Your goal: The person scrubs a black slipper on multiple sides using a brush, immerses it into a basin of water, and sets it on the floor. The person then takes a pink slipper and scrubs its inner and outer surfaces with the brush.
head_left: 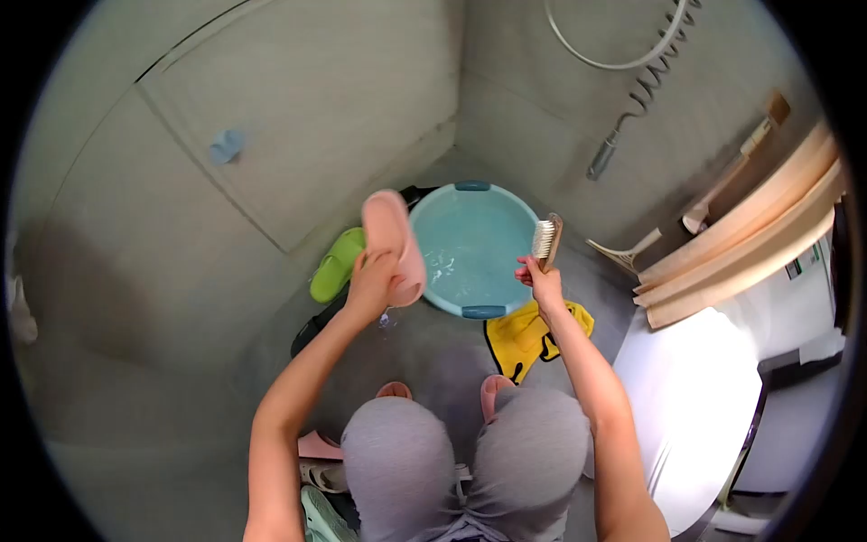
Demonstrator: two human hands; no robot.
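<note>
My left hand (373, 285) is closed around a pink slipper (386, 221), its sole turned toward me, at the left rim of a light blue basin (474, 239). Water fills the basin, with some bubbles near its left side. In my right hand (544, 282) is a scrubbing brush (547, 239), held upright by its handle at the basin's right rim, white bristles facing left. Brush and slipper are apart. Left of the slipper, a green slipper (338, 265) leans near the wall. Some drops show below my left hand.
A yellow cloth with black edging (533, 339) lies on the floor in front of the basin. Several other shoes (323, 515) stand by my left leg. A squeegee (628, 251) and a coiled hose (643, 90) are at right.
</note>
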